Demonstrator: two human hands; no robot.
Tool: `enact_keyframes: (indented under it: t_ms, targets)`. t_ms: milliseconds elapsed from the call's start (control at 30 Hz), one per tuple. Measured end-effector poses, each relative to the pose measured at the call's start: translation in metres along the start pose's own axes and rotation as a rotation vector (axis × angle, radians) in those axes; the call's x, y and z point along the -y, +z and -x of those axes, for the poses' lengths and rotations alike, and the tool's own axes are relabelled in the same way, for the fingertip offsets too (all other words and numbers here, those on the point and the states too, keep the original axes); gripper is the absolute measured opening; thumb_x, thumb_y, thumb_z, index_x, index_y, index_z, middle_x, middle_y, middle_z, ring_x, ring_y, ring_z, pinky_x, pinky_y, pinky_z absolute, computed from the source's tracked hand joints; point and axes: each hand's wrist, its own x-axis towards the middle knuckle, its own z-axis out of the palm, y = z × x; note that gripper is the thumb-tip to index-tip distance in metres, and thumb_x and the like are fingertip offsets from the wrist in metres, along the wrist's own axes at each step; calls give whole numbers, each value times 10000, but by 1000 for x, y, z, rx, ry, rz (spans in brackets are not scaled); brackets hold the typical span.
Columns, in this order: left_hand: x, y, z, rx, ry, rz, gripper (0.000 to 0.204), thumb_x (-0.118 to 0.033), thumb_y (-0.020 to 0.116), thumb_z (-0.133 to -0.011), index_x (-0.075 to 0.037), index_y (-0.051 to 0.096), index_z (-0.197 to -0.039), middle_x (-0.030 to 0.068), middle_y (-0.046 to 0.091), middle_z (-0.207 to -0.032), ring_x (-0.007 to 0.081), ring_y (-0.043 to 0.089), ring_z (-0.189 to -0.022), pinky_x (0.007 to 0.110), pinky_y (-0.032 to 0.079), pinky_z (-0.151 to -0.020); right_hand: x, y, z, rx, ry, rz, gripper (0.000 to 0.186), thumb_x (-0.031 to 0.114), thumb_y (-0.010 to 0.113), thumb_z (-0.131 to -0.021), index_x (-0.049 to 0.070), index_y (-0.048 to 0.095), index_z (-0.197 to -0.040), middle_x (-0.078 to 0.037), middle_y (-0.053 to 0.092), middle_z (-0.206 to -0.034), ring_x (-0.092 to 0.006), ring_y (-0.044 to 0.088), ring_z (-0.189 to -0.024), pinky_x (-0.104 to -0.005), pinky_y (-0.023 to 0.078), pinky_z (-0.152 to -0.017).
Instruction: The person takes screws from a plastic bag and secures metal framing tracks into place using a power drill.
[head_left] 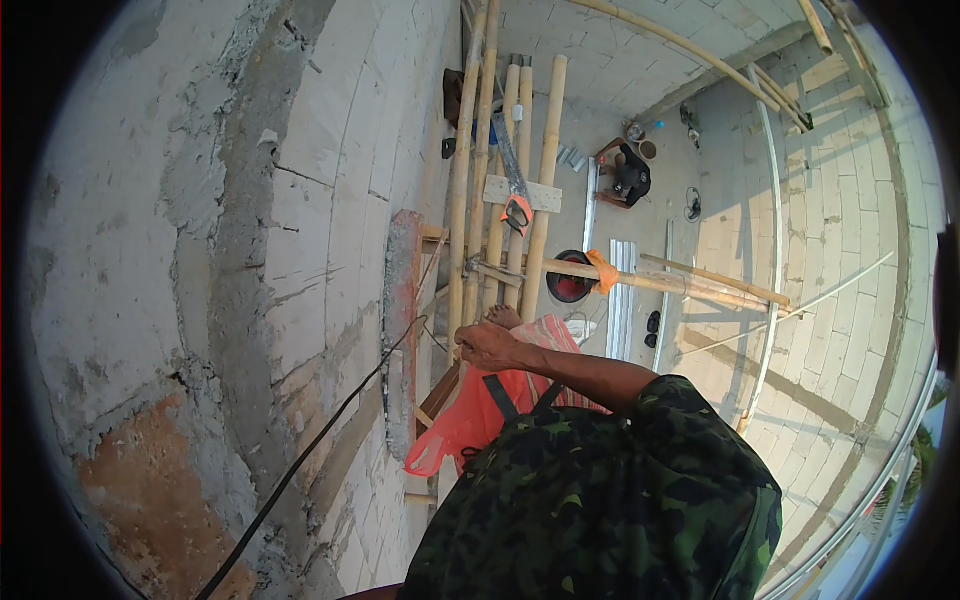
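Plastic bag (pixel 452 425): thin, red, crumpled. Right grip (pixel 487 345) beside it; cannot tell whether pinching.

Just below my right hand (pixel 487 346), a thin, translucent red plastic bag (pixel 450 425) spread crumpled, its loose corner pointing left. Beyond it, pale yellow bamboo poles (pixel 538 240) stretched lengthwise away from me.

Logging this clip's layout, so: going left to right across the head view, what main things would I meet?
Black cable → right hand → black round tub with a reddish inside → ribbed metal sheets → pair of dark footwear → long pale upright pole.
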Motion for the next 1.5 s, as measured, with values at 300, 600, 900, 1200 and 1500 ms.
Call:
enact_keyframes:
  t_ms: [300,600,900,1200,1500]
  targets:
    - [16,-5,-11,-39,4,-10,354,-248,445,-992,59,531,-1145,202,567,-1068,287,591,-917,359,524,-784,18,18,6,-27,4,-32,255,249,597,-847,7,593,-927,-204,642,-814,-416,623,-825,-494,484,-712]
    - [33,-28,-21,-103,-8,-44,369,-244,432,-997,67,517,-1177,216,562,-1093,299,599,-927,360,537,-780,27,43,11,-40,-100,16,242,205,597,-839,-15,601,-940,-219,639,-786,-426,629,-819,-490,486,-720]
    - [41,-42,-33,-226,-59,-108,385,-239,418,-1002,74,503,-1209,229,557,-1117,311,607,-937,361,550,-776,42,16,-6,-47,-123,75,229,197,586,-853,-19,601,-928,-213,638,-784,-411,634,-790,-487,484,-714]
    - [31,-79,-110,-617,-341,-228,453,-238,359,-1003,93,409,-1307,257,526,-1187,334,595,-980,384,548,-801,51,-25,-54,94,-342,197,264,223,624,-847,-15,593,-957,-192,634,-766,-372,639,-743,-452,488,-652]
    - [38,-101,-102,-547,-335,-228,577,-363,309,-1025,91,256,-1377,222,313,-1446,293,452,-1187,379,412,-981,210,-145,-47,427,-146,-228,362,196,650,-850,-45,606,-1116,-141,668,-964,-200,629,-876,-345,487,-797]
